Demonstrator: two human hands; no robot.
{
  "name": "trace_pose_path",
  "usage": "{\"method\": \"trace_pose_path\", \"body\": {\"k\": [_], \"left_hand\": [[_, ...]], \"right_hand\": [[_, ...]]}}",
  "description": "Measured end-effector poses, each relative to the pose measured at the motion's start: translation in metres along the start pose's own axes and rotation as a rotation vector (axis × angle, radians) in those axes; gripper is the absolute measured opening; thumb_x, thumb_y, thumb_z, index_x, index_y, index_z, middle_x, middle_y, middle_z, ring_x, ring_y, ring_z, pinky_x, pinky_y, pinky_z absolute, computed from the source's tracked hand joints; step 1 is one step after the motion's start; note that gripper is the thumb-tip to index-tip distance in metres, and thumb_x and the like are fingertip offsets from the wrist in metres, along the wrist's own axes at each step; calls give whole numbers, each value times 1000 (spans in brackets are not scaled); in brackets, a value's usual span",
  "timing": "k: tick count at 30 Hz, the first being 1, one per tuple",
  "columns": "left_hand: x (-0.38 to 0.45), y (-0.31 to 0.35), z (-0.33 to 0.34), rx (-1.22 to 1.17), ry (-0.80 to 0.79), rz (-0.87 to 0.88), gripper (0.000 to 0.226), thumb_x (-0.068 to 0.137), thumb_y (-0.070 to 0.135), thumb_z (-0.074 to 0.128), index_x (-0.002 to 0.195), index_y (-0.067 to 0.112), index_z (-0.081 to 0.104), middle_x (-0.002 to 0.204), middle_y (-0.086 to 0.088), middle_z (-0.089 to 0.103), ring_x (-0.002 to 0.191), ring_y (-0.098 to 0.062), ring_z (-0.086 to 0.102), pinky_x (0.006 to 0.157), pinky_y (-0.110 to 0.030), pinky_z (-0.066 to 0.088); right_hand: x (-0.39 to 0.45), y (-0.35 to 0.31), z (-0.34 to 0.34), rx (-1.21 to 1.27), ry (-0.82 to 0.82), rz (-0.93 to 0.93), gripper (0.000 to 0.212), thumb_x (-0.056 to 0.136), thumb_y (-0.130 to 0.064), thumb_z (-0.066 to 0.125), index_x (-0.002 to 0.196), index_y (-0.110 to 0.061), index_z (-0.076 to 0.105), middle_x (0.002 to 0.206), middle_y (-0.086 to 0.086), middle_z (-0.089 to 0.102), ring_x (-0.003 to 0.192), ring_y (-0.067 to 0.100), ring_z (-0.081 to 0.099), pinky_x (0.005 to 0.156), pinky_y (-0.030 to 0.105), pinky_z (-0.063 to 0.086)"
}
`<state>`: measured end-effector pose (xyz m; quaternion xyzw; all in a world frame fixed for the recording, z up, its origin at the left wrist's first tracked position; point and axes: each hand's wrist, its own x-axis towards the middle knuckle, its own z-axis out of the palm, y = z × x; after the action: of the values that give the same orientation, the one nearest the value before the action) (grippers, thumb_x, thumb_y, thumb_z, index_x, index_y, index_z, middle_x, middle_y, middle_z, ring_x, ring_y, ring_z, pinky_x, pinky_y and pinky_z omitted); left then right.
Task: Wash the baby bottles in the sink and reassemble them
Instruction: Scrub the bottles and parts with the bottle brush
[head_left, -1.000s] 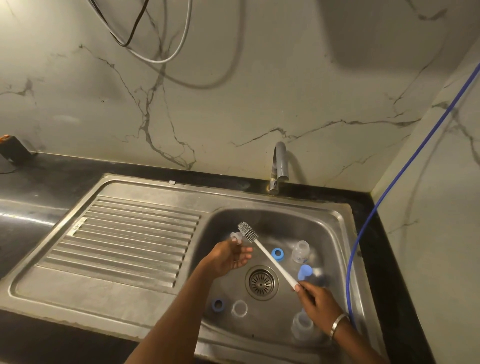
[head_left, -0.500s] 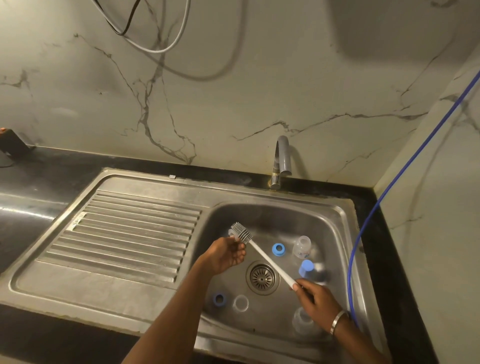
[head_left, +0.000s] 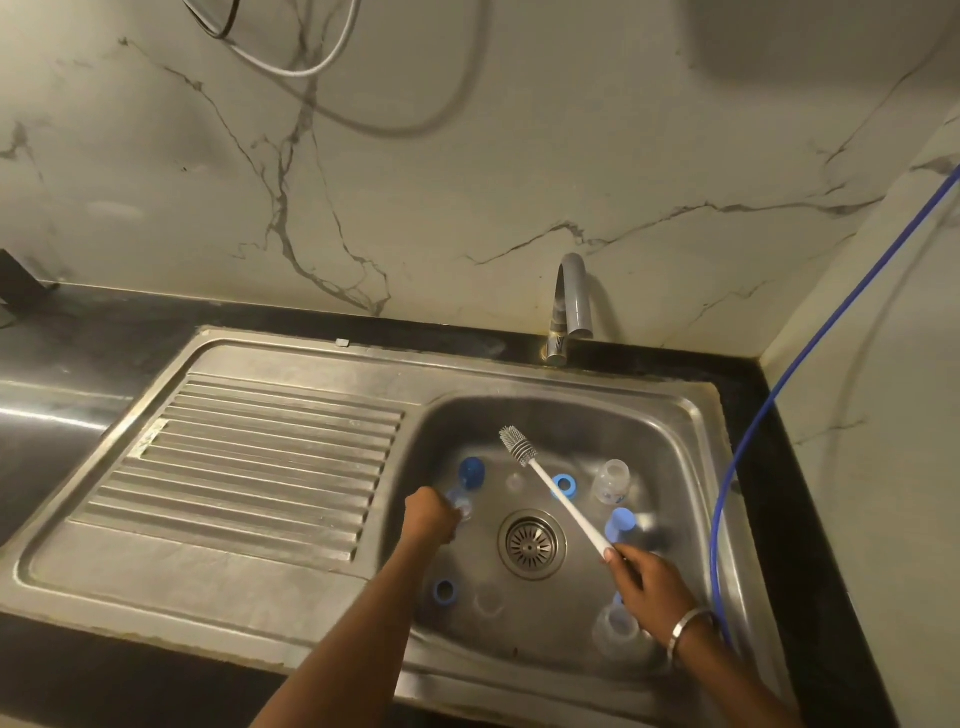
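While R hand (head_left: 652, 582) grips brush (head_left: 550, 486), L hand (head_left: 428, 514) on clear bottle part (head_left: 462, 506), blue rings (head_left: 564, 485) nearby.

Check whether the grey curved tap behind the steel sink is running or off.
Off, as far as shows: no stream falls from the grey curved tap, and no water pools in the steel sink around the round metal drain.

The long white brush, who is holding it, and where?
The right hand grips the long white bottle brush at the bottom end of its handle, bristles pointing up and away.
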<state>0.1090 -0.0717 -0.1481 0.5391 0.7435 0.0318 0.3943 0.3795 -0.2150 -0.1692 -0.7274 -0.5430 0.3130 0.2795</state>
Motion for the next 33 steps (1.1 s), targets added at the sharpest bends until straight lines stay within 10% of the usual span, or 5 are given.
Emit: {"method": "trace_pose_path", "body": {"k": [17,33], "left_hand": [[22,-30,46,192,-10,136,48,88,9,56,134,7,44,134,-11,49,124,-28,49,104,-34,41],[41,-54,60,298,10,193,41,103,34,31,126,6,52,126,-21,54,93,-27,51,75,-32,37]], "right_hand": [[8,-8,3,32,17,33,24,94,-24,58,71,-22,64,51,-6,57,50,5,54,50,15,41],[5,-10,9,9,-24,44,15,94,-22,57,84,-16,67,66,-1,66,67,6,61,59,13,46]]}}
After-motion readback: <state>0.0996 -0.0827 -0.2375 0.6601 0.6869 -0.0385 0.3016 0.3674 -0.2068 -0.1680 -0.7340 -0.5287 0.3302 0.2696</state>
